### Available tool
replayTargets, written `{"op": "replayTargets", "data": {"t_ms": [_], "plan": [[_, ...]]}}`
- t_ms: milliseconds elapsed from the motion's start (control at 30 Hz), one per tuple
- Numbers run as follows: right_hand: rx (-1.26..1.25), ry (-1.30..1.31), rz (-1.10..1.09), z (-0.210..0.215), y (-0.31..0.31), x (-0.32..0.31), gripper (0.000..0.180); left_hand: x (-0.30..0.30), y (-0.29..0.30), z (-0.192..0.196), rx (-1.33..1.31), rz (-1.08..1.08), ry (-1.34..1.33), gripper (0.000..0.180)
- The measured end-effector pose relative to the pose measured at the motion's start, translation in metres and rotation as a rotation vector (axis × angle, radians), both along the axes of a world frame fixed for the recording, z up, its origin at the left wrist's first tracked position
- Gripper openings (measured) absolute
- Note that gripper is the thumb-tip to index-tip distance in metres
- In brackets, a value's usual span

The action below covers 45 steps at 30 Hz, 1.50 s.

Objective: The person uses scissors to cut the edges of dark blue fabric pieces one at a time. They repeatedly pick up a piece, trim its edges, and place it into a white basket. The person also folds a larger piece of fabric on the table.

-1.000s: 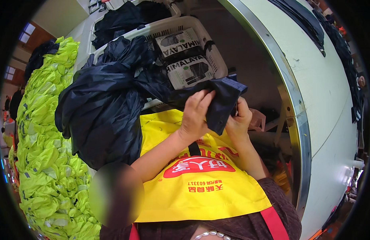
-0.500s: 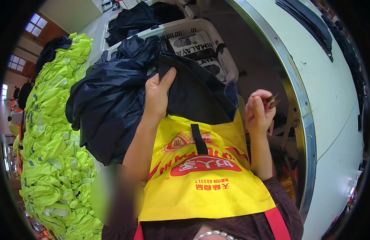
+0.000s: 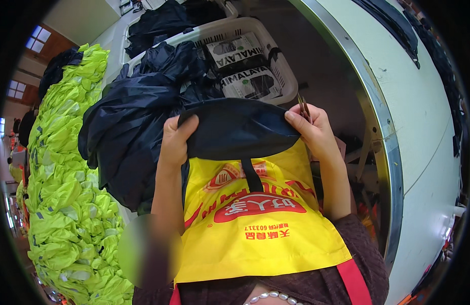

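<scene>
Over on the left there's a long heap of lime-yellow garments [image 3: 67, 188], and just right of it a big crumpled bundle of navy fabric [image 3: 126, 127] spills from a white basket [image 3: 287, 84] on the far side. The left hand [image 3: 175, 138] comes next, closed on the left end of a dark cloth panel [image 3: 240, 129], thumb lying over its near face. The panel spans the gap between the two hands, bowed and held up above the far end of a yellow apron [image 3: 230, 254]; flat packets [image 3: 253, 84] sit in the basket beyond it. At the panel's right end, the right hand [image 3: 316, 131] pinches the edge under its thumb, with a slim pointed metal tool [image 3: 304, 108] sticking up from its fingers. Farther right stands a metal-edged pale table [image 3: 418, 132].
</scene>
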State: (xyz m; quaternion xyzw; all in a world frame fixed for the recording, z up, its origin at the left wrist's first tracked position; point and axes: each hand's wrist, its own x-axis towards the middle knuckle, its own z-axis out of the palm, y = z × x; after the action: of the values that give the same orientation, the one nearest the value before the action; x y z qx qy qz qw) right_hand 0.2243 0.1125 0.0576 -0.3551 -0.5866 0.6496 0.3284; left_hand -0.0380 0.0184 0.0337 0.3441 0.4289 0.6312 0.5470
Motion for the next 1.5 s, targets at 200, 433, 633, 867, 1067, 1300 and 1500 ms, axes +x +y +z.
{"op": "replayTargets", "data": {"t_ms": [200, 433, 633, 867, 1067, 1300, 1500], "plan": [[0.020, 0.014, 0.021, -0.002, -0.001, -0.010, 0.017, -0.022, -0.031, 0.000, -0.066, -0.373, 0.176, 0.021], [0.284, -0.064, 0.047, -0.002, -0.007, -0.015, 0.018, -0.043, -0.026, 0.019, 0.052, -0.379, 0.207, 0.056], [0.611, -0.221, 0.115, -0.002, -0.020, -0.021, 0.020, 0.030, -0.003, 0.074, 0.102, -0.050, 1.250, 0.039], [0.262, -0.145, 0.170, -0.021, -0.017, -0.018, 0.020, 0.022, -0.006, 0.033, -0.208, -0.684, 0.437, 0.021], [0.328, -0.154, 0.104, -0.043, -0.018, -0.028, 0.020, 0.027, -0.013, 0.025, -0.435, -0.567, -0.009, 0.026], [0.836, -0.197, 0.026, -0.010, -0.033, -0.021, 0.028, 0.031, -0.015, 0.015, -0.457, -0.559, -0.057, 0.028], [0.799, -0.171, 0.150, -0.023, -0.042, -0.032, 0.025, 0.039, -0.013, 0.017, -0.400, -0.545, 0.188, 0.017]]}}
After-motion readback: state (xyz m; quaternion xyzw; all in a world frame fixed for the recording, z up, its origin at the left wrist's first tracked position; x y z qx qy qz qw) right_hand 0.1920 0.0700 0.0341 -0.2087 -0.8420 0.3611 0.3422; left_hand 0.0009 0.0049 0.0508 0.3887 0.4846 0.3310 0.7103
